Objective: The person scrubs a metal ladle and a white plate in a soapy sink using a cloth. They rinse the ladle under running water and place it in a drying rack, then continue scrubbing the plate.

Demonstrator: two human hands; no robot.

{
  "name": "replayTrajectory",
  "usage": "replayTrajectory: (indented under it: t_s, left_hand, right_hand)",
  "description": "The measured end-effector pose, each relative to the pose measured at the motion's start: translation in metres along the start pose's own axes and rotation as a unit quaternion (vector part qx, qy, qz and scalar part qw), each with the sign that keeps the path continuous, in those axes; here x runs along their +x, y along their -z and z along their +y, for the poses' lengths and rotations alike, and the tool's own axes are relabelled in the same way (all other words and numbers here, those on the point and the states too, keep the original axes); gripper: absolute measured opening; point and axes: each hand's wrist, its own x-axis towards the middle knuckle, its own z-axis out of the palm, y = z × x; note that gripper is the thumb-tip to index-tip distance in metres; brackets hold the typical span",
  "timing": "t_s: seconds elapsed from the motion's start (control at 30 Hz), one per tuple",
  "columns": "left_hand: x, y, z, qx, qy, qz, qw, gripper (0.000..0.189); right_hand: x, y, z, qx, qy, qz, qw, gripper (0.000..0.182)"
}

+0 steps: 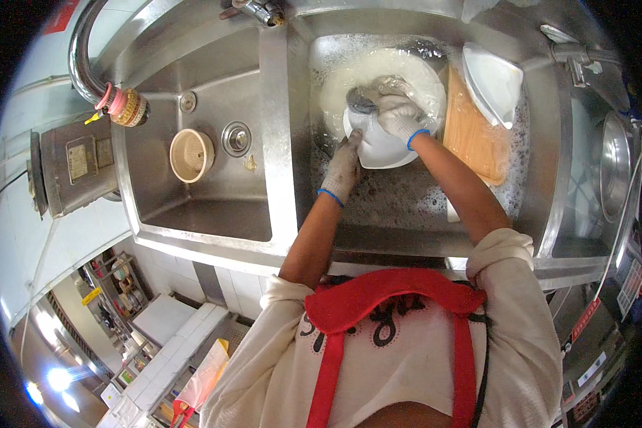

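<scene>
Over the soapy water of the right sink basin point(369, 235), my left hand point(345, 163) grips the left edge of a white dish point(382, 144). It wears a wet, soiled knit glove with a blue cuff. My right hand point(401, 112), gloved the same way, is on the dish's upper part with a dark grey scrubber point(361, 100) at its fingers. Whether that is a pad or a cloth is hard to tell. Behind the hands, a large round white plate point(430, 72) lies partly under the suds.
Right of the hands, a wooden board point(471, 139) lies in the suds, with a white triangular dish point(495, 85) resting on it. The left basin point(208, 214) holds a beige strainer cup point(192, 155). A curved faucet point(77, 53) hangs over its left side. A metal bowl point(615, 166) stands far right.
</scene>
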Motion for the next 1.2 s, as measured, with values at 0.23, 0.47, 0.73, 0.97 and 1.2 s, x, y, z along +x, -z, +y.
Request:
replayTrajectory:
  t_s: [0.23, 0.47, 0.73, 0.97, 1.2]
  left_hand:
    - [-0.007, -0.008, 0.005, -0.004, -0.026, 0.003, 1.0, 0.04]
    - [-0.015, -0.012, 0.008, 0.004, -0.001, -0.011, 1.0, 0.041]
    - [-0.011, -0.01, 0.008, 0.003, -0.003, -0.002, 1.0, 0.055]
    - [-0.007, -0.001, 0.012, -0.134, -0.078, -0.054, 0.986, 0.065]
    - [0.018, 0.018, -0.003, -0.038, -0.069, 0.024, 0.997, 0.062]
  right_hand:
    - [0.016, 0.006, 0.019, -0.138, -0.062, -0.141, 0.978, 0.026]
    - [-0.001, -0.013, 0.001, -0.169, 0.106, 0.084, 0.976, 0.055]
    - [0.004, -0.009, -0.032, -0.064, 0.052, -0.058, 0.995, 0.047]
    - [-0.049, 0.025, -0.042, 0.143, 0.152, -0.186, 0.96, 0.023]
    - [-0.061, 0.03, -0.016, -0.067, -0.036, -0.062, 0.995, 0.032]
